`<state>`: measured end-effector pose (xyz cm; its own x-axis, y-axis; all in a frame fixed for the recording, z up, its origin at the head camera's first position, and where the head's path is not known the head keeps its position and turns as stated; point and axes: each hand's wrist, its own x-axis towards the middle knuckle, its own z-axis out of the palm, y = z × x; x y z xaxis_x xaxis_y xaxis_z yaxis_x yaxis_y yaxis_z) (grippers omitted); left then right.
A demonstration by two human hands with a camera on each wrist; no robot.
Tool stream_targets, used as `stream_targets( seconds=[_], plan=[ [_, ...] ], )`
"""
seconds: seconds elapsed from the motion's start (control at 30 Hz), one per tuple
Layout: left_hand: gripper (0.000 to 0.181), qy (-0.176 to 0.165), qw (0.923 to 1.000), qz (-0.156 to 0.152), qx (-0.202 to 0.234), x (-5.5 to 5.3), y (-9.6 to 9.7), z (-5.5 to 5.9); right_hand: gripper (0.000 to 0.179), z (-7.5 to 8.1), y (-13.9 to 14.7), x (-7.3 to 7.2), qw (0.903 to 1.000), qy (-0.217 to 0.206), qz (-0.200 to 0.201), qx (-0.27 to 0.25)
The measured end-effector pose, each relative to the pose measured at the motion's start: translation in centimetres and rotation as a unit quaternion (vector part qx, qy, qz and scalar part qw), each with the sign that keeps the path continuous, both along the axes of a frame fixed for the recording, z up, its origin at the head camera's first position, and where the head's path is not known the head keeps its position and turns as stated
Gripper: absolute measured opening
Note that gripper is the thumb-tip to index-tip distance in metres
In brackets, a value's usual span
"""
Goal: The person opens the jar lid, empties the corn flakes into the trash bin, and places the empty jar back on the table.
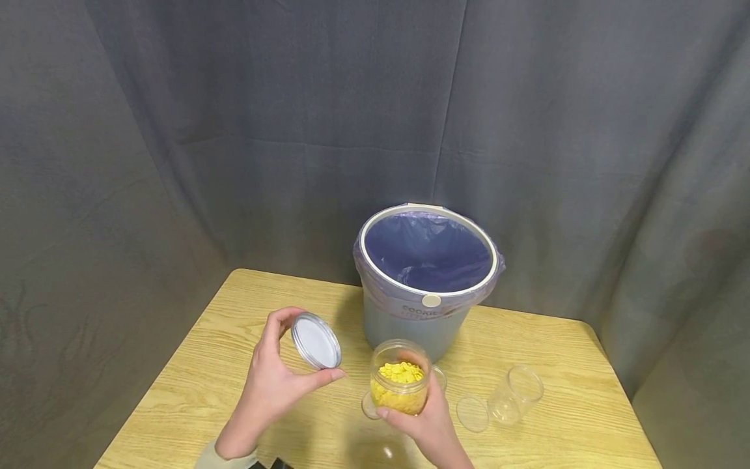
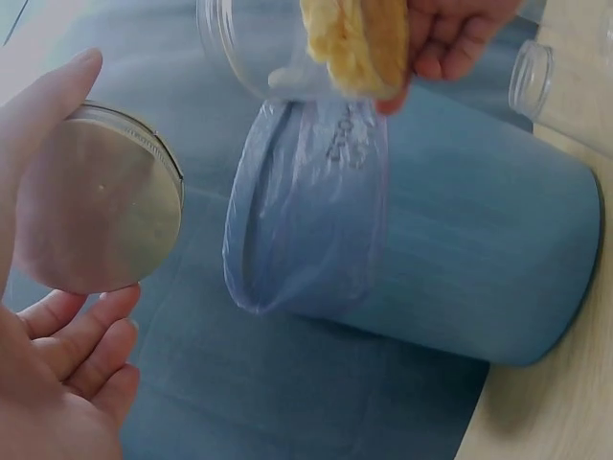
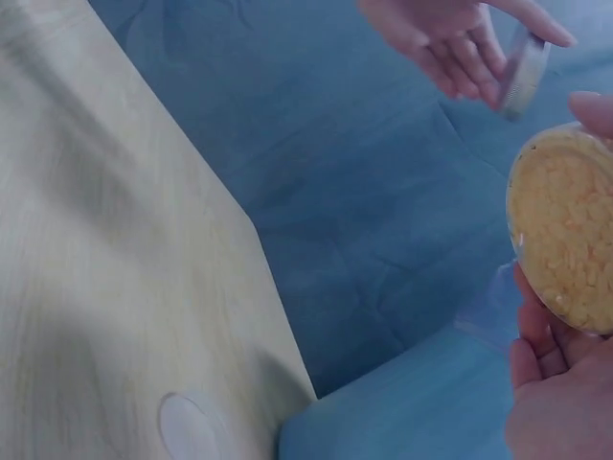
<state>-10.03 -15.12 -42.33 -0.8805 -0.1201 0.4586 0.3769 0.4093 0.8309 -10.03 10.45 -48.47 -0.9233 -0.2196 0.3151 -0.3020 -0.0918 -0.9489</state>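
My left hand [image 1: 272, 381] pinches a round silver screw lid [image 1: 317, 341] by its rim between thumb and fingers, its pale inner side facing me in the head view. My right hand [image 1: 430, 417] grips a clear jar [image 1: 401, 352] around its side, above the table. Small yellow pieces [image 1: 401, 373] fill the lower part of the jar, whose mouth is uncovered. In the left wrist view the lid [image 2: 101, 201] shows its metal face. Through the jar's bottom, the right wrist view shows the yellow pieces [image 3: 570, 230] packed together.
A grey bin [image 1: 404, 326] with a purple liner [image 1: 428, 244] stands behind the jar. An uncapped clear jar [image 1: 515, 394] lies to the right beside a clear disc [image 1: 472, 413]. Another clear disc [image 1: 370, 405] lies partly hidden under the held jar. Dark curtains [image 1: 281, 130] surround the wooden table [image 1: 222, 339].
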Motion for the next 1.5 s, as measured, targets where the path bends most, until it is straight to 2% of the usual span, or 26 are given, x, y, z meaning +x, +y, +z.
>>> stream_targets(
  seconds=[0.3,0.63,1.1,1.37,1.5],
  plan=[
    [0.092,-0.009,0.9999,0.013,0.007,0.0,-1.6,-1.1,0.080,1.3,1.6,-0.5,0.9990,0.033,-0.026,-0.012],
    [0.095,-0.055,0.9981,0.027,0.000,0.0,-2.4,-2.6,0.080,3.9,4.4,-1.8,0.9912,0.114,-0.067,-0.014],
    [0.097,-0.089,0.9956,0.032,0.000,0.2,-3.2,-4.5,0.077,7.2,7.5,-3.7,0.9839,0.137,-0.115,-0.005],
    [0.097,-0.096,0.9950,0.029,0.009,-0.1,-3.2,-5.2,0.081,9.6,9.2,-5.0,0.9746,0.109,-0.182,0.072],
    [0.097,-0.096,0.9950,0.030,0.003,-0.3,-3.2,-5.3,0.081,10.8,10.3,-5.8,0.9681,0.120,-0.196,0.099]
  ],
)
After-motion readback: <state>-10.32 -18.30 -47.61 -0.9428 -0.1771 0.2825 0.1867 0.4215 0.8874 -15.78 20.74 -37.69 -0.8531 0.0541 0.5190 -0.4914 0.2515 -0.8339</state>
